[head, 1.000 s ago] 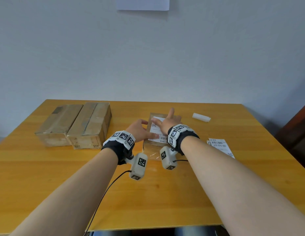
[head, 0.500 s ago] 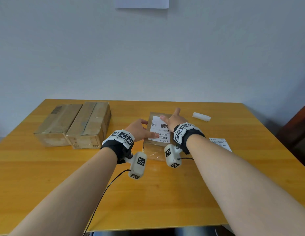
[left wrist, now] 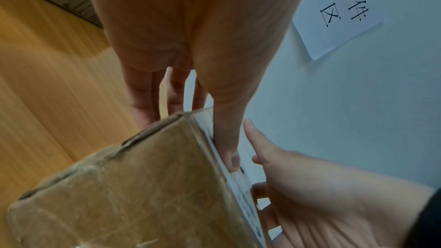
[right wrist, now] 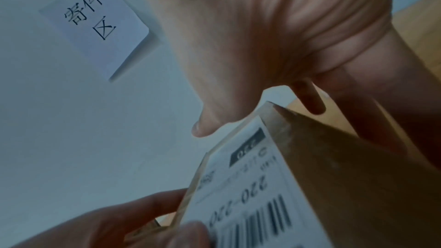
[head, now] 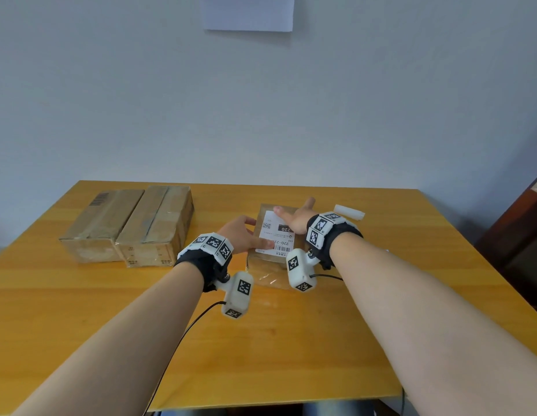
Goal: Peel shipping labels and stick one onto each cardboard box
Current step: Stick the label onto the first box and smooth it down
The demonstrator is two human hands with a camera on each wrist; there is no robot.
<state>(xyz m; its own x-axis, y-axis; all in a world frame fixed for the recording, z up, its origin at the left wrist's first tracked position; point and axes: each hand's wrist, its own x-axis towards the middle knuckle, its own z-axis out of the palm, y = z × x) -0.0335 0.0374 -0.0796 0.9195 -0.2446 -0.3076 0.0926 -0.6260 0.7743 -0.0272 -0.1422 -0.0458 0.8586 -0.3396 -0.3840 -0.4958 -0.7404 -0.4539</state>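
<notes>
A small cardboard box (head: 268, 267) stands mid-table with a white shipping label (head: 276, 237) lying on its top. My left hand (head: 244, 235) is at the box's left side: its straight thumb (left wrist: 229, 148) presses the near part of the label, and its fingers reach down along the side. My right hand (head: 295, 220) lies flat over the label's far right part, thumb (right wrist: 203, 129) stretched out past the box edge. The barcode and "220" print on the label (right wrist: 250, 186) show between the hands. Neither hand holds anything loose.
Two larger taped cardboard boxes (head: 102, 223) (head: 159, 226) sit side by side at the back left. A small white roll (head: 349, 211) lies at the back right. A paper sign (head: 248, 13) hangs on the wall behind. The table's (head: 81, 310) right edge is near a dark cabinet.
My right hand has slid to the right and farther back across the label, uncovering more of its print. The left hand and the box have stayed in place.
</notes>
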